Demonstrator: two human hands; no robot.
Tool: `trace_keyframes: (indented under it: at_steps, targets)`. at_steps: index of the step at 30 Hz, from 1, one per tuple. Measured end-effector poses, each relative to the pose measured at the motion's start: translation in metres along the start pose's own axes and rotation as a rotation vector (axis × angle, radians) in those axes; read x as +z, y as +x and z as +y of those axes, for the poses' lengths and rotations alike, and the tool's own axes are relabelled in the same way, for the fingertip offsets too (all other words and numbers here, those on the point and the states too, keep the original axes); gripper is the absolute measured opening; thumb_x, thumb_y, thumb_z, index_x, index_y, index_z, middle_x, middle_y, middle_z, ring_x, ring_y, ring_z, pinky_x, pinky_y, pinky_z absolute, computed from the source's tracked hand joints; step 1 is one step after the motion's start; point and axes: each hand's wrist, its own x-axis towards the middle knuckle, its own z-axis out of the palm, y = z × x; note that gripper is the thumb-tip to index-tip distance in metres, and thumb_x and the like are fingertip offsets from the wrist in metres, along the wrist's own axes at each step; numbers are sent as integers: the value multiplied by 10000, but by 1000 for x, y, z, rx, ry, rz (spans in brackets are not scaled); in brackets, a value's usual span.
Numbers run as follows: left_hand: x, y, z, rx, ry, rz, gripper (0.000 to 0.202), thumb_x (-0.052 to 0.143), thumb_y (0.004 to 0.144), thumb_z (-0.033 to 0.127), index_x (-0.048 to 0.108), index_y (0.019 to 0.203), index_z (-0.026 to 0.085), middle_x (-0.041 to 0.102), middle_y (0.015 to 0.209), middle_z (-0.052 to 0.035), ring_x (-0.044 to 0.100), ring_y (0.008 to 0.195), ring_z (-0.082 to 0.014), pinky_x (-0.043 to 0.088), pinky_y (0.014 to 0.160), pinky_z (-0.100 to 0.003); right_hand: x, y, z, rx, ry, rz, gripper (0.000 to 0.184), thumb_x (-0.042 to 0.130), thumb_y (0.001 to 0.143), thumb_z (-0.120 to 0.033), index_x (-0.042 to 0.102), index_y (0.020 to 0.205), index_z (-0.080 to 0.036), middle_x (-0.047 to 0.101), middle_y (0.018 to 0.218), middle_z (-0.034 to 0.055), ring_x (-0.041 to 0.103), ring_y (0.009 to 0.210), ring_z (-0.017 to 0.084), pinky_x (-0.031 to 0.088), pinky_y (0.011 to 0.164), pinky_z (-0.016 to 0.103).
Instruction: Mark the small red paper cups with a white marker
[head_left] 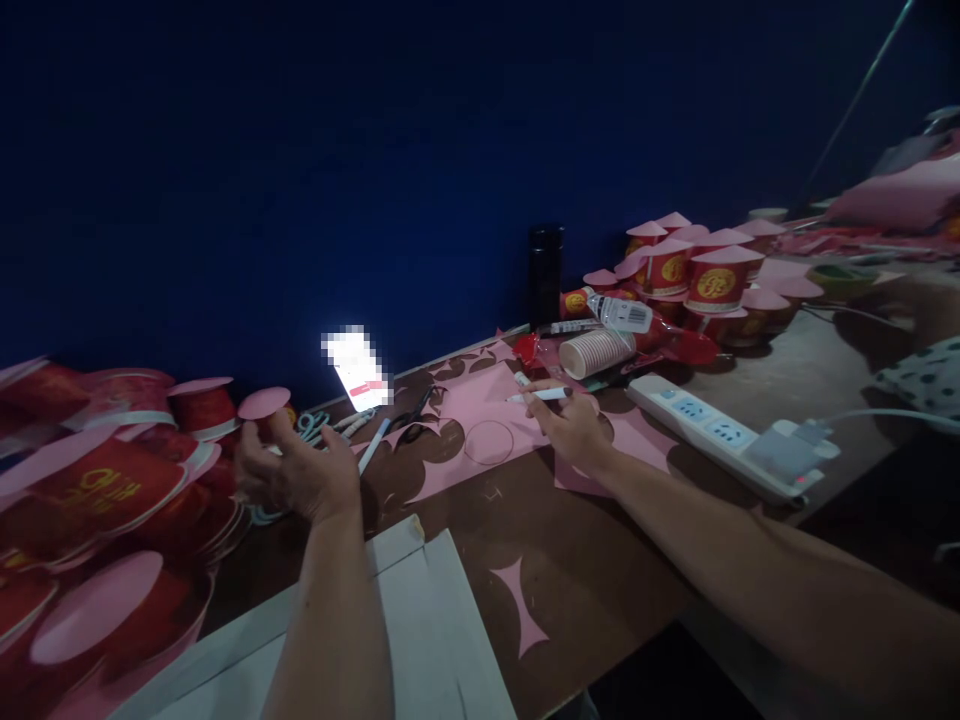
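Head view: the pink sheet (480,395) lies loose on the bench (600,560), so it could slide if the marker (553,394) were pressed and dragged with no second hand steadying it.
Drawn circle: the outline (489,443) sits close to cut-away edges; a shifted sheet could leave a line running off the paper.
Cup pile: the red cups (124,490) at left lean together; a bump from the left arm might topple some.
Right hand (576,430): closed narrowly on the marker, tip pointing left above the sheet.
Left hand (309,468): fingers bent and parted before a small cup (264,404); I cannot tell whether it grips it.
Sheet and marker: the sheet spreads below and left of the right hand, right of the left hand; the marker is within the right fingers.
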Motion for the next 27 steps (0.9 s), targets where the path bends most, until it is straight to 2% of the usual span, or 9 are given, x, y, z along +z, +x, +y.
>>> trace_keyframes:
  at_steps: [3, 7, 11, 16, 21, 23, 24, 26, 27]
  targets:
    - [8, -3, 4, 47, 53, 145, 356, 482, 792, 237, 585, 1130, 193, 408, 1341, -154, 279, 1267, -366, 178, 1003, -597, 0, 0, 0, -4, 5, 4, 267, 525, 822, -394, 644, 945, -190, 663, 670, 9, 587, 561, 135, 444, 538, 237]
    - [28, -6, 9, 215, 28, -27, 267, 444, 824, 233, 657, 977, 182, 590, 1078, -133, 460, 1076, -303, 305, 954, -492, 0, -1, -1, -6, -16, -6, 279, 524, 819, -406, 636, 950, -186, 666, 692, 8, 586, 567, 130, 437, 535, 233]
    - [44, -8, 7, 332, 56, -234, 271, 451, 823, 256, 674, 964, 192, 637, 968, -112, 516, 966, -277, 370, 893, -422, 0, -1, 0, 2, 0, -23, 273, 521, 822, -409, 638, 930, -187, 665, 696, 10, 589, 568, 132, 439, 536, 236]
    - [52, -10, 2, 346, 62, -354, 292, 435, 844, 301, 687, 943, 192, 661, 970, -110, 543, 942, -268, 384, 868, -406, 1, -3, 1, -9, 12, -60, 283, 511, 831, -415, 640, 951, -193, 657, 686, 11, 587, 582, 140, 445, 551, 245]
    - [51, -10, 5, 306, 101, -404, 318, 391, 863, 316, 689, 888, 209, 656, 882, -109, 558, 860, -260, 405, 818, -407, 3, -5, -1, -49, -17, -106, 271, 499, 844, -403, 645, 944, -198, 666, 738, 14, 587, 601, 139, 447, 585, 257]
    - [43, -9, 7, 249, 114, -302, 332, 368, 872, 316, 678, 881, 196, 634, 880, -120, 552, 897, -276, 394, 847, -439, 3, -5, -1, -63, -15, -99, 257, 508, 841, -391, 647, 930, -194, 667, 746, 15, 593, 632, 143, 450, 607, 260]
    - [37, -8, 8, 200, 112, -191, 327, 371, 870, 315, 667, 921, 187, 619, 931, -130, 537, 959, -291, 373, 885, -464, 4, -5, -1, -71, -12, -94, 249, 514, 839, -382, 648, 925, -191, 667, 751, 17, 596, 652, 146, 451, 619, 260]
    - [24, -6, 9, 62, 100, 105, 361, 418, 851, 319, 584, 1140, 180, 518, 1189, -160, 426, 1164, -334, 294, 968, -527, 4, -5, -1, -82, -12, -90, 241, 518, 839, -369, 647, 928, -186, 663, 750, 17, 595, 671, 146, 449, 631, 259]
    - [17, -5, 9, 8, 101, 201, 451, 458, 831, 326, 496, 1253, 173, 408, 1319, -180, 338, 1249, -361, 257, 987, -561, 4, -5, 0, -85, -14, -92, 242, 517, 842, -368, 646, 934, -184, 660, 747, 17, 592, 672, 145, 447, 631, 258]
